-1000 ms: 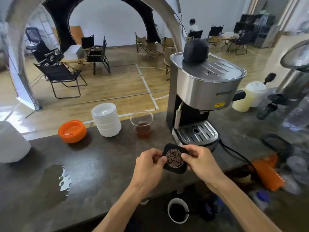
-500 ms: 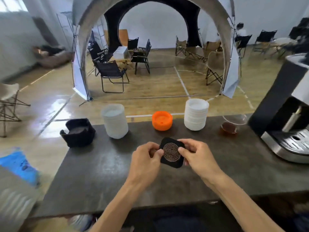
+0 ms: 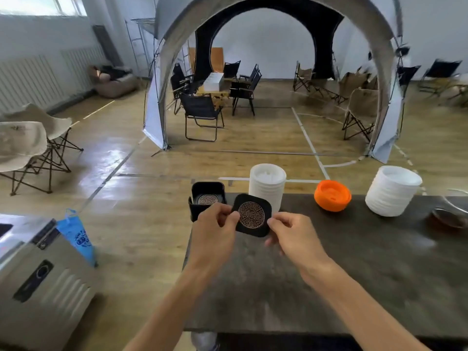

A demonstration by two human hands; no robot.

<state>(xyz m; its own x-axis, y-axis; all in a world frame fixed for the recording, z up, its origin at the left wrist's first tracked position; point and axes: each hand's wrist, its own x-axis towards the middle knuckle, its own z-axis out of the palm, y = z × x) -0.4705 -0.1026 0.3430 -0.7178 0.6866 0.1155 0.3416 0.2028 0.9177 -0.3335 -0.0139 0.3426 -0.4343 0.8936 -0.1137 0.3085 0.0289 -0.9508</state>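
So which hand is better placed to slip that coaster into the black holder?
Left, probably. The left hand pinches the coaster on the side nearest the holder, which sits just beyond its knuckles; the right hand pinches the far side.

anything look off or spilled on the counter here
Nothing looks spilled or broken. The one thing that stands out is the black coaster holder, which sits right at the counter's far left corner, close to the edge. The loose coaster is out of it, pinched tilted between the left hand and right hand.
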